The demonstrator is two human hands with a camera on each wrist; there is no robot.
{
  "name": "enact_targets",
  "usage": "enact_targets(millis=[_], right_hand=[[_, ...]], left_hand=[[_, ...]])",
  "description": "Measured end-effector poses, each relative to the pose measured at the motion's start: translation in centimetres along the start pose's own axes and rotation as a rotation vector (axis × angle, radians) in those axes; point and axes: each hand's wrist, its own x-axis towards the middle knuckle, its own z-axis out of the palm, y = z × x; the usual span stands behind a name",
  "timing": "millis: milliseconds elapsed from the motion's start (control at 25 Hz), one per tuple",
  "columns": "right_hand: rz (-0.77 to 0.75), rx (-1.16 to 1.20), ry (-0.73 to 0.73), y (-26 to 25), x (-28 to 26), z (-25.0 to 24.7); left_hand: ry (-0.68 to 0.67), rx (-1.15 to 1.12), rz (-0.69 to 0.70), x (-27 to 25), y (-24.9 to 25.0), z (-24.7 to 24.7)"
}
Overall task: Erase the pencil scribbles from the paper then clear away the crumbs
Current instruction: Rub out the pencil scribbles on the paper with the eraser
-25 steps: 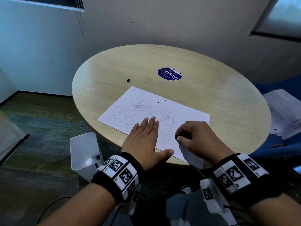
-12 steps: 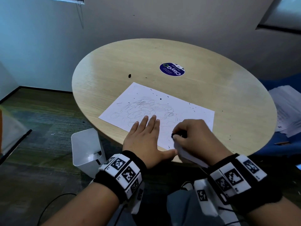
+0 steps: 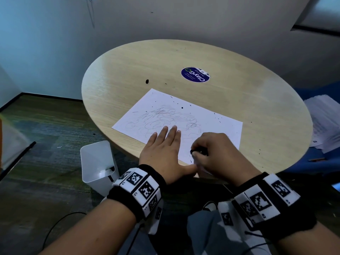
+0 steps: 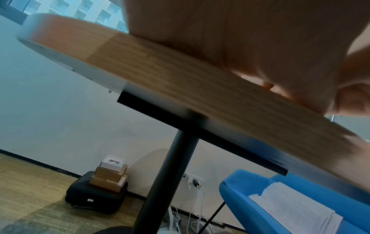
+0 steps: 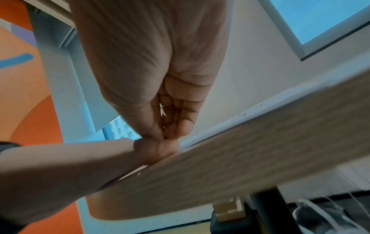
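Left hand (image 3: 161,150) flat on paper (image 3: 184,118), right hand (image 3: 213,153) pinching a dark eraser (image 3: 197,150) — table sticker (image 3: 195,74) reads "Clayco".

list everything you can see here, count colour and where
table: one, light wood, round, centre
paper: one, white with grey pencil scribbles, near table edge
crumbs: many, black, scattered on paper and table
sticker: one, dark blue, far side of table
bin: one, white, on floor left of table
paper stack: one, white, on blue seat at right
boxes: a few, brown and white, stacked on black case by wall
eraser: one, black, pinched in right hand
left hand: flat on paper
right hand: grips eraser
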Motion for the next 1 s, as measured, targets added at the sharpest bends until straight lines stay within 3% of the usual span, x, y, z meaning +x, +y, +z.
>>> enact_targets(millis=[80,240,400,560,720,880,1000], right_hand=[[-0.062,0.012,-0.082,-0.8,-0.5,0.3],[0.039,0.062,0.029,0.8,-0.2,-0.6],[-0.076,0.04,-0.075,-0.6,-0.5,0.3],[0.057,0.067,0.046,1.2,0.6,-0.7],[-0.031,0.091,-0.057,-0.5,0.1,0.4],[0.083,0.075,0.07,1.1,1.0,-0.4],[0.005,0.092,-0.006,-0.2,0.6,0.4]], left_hand=[[-0.002,0.009,0.0,0.1,0.0,0.0],[-0.017,-0.007,0.0,0.1,0.0,0.0],[-0.007,0.013,0.001,0.1,0.0,0.0],[-0.019,-0.009,-0.001,0.0,0.1,0.0],[0.004,0.002,0.003,0.1,0.0,-0.1],[0.001,-0.015,0.004,0.0,0.1,0.0],[0.01,-0.006,0.009,0.1,-0.1,0.0]])
